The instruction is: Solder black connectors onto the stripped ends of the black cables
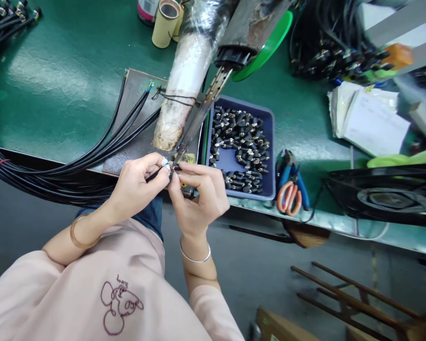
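My left hand is closed in a pinch on the end of a black cable, whose thin coloured wires show at the fingertips. Facing it, my right hand pinches a small black connector, partly hidden by the fingers. The two hands almost meet at the bench edge. A mounted soldering iron slants down from above, its tip at or very near the wires; contact cannot be made out. Beside it, a plastic-wrapped tube opens just above my hands. A bundle of black cables runs off to the left.
Right of my hands stands a blue-grey tray of small black connectors. Beyond it lie orange-handled pliers, blue-handled cutters, papers and a black fan-like device. A metal plate lies under the cables. A wooden stool stands below.
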`<state>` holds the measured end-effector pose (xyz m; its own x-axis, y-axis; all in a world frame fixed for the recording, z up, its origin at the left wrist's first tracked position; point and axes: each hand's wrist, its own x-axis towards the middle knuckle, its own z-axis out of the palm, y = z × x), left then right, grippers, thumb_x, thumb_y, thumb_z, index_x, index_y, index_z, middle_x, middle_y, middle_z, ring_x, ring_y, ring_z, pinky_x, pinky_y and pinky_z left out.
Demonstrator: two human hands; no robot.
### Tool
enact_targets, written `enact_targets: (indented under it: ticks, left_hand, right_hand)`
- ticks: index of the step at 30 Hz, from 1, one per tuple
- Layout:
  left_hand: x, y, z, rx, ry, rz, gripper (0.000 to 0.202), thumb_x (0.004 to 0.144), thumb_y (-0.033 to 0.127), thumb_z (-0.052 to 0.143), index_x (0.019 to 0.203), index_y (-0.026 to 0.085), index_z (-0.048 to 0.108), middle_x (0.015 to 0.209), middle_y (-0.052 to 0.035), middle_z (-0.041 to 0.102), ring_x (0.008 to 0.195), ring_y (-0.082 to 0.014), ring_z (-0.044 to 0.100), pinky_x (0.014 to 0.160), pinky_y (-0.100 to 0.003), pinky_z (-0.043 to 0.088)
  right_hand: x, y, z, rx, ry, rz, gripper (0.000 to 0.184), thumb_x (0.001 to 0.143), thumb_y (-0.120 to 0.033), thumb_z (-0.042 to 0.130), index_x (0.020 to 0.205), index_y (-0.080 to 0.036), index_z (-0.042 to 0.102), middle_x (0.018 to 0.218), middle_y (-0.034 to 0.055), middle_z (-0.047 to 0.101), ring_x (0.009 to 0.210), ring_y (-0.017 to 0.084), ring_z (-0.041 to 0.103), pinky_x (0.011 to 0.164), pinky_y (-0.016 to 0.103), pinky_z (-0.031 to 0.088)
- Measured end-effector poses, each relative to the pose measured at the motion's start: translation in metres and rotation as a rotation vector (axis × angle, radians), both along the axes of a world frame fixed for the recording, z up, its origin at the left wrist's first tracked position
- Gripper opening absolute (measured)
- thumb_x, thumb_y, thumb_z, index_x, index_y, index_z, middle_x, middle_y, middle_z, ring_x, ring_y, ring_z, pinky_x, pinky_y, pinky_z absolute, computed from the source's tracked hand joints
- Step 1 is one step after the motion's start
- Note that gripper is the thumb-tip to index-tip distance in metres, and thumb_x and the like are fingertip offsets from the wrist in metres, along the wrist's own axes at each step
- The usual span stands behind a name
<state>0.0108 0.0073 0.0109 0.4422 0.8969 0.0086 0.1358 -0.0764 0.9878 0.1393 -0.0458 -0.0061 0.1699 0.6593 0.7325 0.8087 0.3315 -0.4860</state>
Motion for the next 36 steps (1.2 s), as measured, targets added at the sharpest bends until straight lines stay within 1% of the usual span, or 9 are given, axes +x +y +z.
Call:
enact_targets:
  ticks: [5, 13, 18, 24, 31, 36]
  left_hand:
    - [-0.0003, 0.0014, 0.0026, -0.003, -0.007, -0.017, 0.018, 0.088, 0.022, 0.051, 0.071, 0.018, 0.048, 0.056, 0.0073, 0.032, 0.052, -0.0066, 0.027, 0.048, -0.022, 0.022]
    - [-0.0050, 0.0039, -0.0014, -0.117, -0.021, -0.065, 0.018, 0.087, 0.024, 0.052, 0.071, 0.017, 0.049, 0.058, 0.0068, 0.033, 0.053, -0.0065, 0.029, 0.048, -0.021, 0.023]
    - [-0.0033, 0.0036, -0.0004, -0.113, -0.003, -0.057, 0.018, 0.086, 0.023, 0.052, 0.070, 0.018, 0.048, 0.058, 0.0068, 0.033, 0.053, -0.0066, 0.029, 0.049, -0.021, 0.024]
    - [-0.0023, 0.0041, 0.0041, -0.077, -0.018, -0.052, 0.017, 0.087, 0.023, 0.052, 0.071, 0.018, 0.048, 0.058, 0.0068, 0.034, 0.052, -0.0068, 0.030, 0.049, -0.021, 0.024]
    - [-0.0048, 0.0043, -0.0001, -0.116, -0.010, -0.068, 0.018, 0.087, 0.025, 0.052, 0.071, 0.018, 0.048, 0.059, 0.0068, 0.033, 0.053, -0.0067, 0.030, 0.050, -0.021, 0.025]
    - [-0.0047, 0.0021, 0.0006, -0.108, 0.010, -0.066, 0.018, 0.086, 0.024, 0.052, 0.070, 0.018, 0.047, 0.058, 0.0069, 0.032, 0.053, -0.0068, 0.029, 0.049, -0.021, 0.024]
  right_hand:
    - [0.0002, -0.0007, 0.0038, -0.005, 0.002, -0.006, 0.018, 0.083, -0.006, 0.071, 0.084, -0.021, 0.062, 0.092, 0.0016, 0.074, 0.085, 0.013, 0.072, 0.076, 0.026, 0.063]
    - [0.0051, -0.0028, 0.0017, -0.076, -0.020, 0.068, 0.019, 0.084, -0.007, 0.068, 0.082, -0.023, 0.058, 0.097, 0.0026, 0.074, 0.087, 0.014, 0.072, 0.076, 0.025, 0.064]
    - [0.0060, -0.0015, 0.0019, -0.074, -0.011, 0.052, 0.018, 0.086, -0.008, 0.068, 0.083, -0.024, 0.059, 0.093, 0.0017, 0.074, 0.087, 0.015, 0.072, 0.076, 0.028, 0.062]
    - [0.0037, 0.0009, 0.0073, -0.044, -0.010, 0.012, 0.017, 0.086, -0.009, 0.070, 0.084, -0.023, 0.062, 0.092, 0.0003, 0.074, 0.084, 0.014, 0.072, 0.075, 0.027, 0.060]
    - [0.0047, -0.0016, 0.0035, -0.058, -0.008, 0.073, 0.020, 0.083, -0.006, 0.069, 0.084, -0.023, 0.060, 0.094, 0.0027, 0.074, 0.087, 0.014, 0.072, 0.076, 0.026, 0.063]
    - [0.0055, -0.0043, 0.0016, -0.035, -0.019, 0.071, 0.019, 0.084, -0.007, 0.070, 0.084, -0.023, 0.060, 0.095, 0.0035, 0.075, 0.084, 0.014, 0.073, 0.074, 0.026, 0.063]
